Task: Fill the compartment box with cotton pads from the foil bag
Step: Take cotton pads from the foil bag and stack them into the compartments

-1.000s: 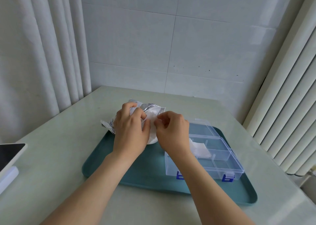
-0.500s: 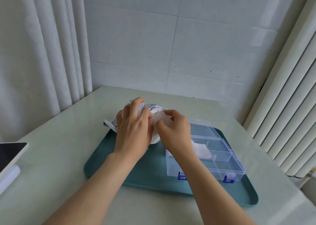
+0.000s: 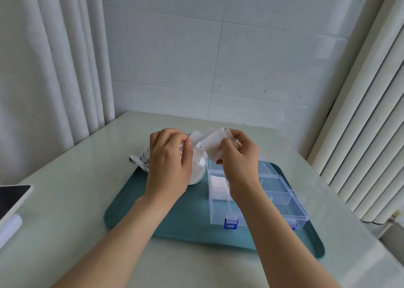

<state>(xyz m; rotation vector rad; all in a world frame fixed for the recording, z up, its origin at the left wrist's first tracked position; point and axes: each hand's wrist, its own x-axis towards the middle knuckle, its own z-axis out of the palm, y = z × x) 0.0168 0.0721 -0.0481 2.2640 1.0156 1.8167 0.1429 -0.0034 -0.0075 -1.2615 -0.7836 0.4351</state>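
White cotton pads (image 3: 213, 149) pinched in my right hand (image 3: 238, 156), fingers curled round them, raised near the far end of the compartment box (image 3: 282, 198) on the teal tray (image 3: 181, 222). Left hand (image 3: 168, 167) grips the foil bag (image 3: 142, 163) just beside the box; one pad (image 3: 218, 181) already sits inside.

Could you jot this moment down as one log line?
left hand: holds foil bag | right hand: pinches cotton pads | compartment box: open, stored pads in one compartment
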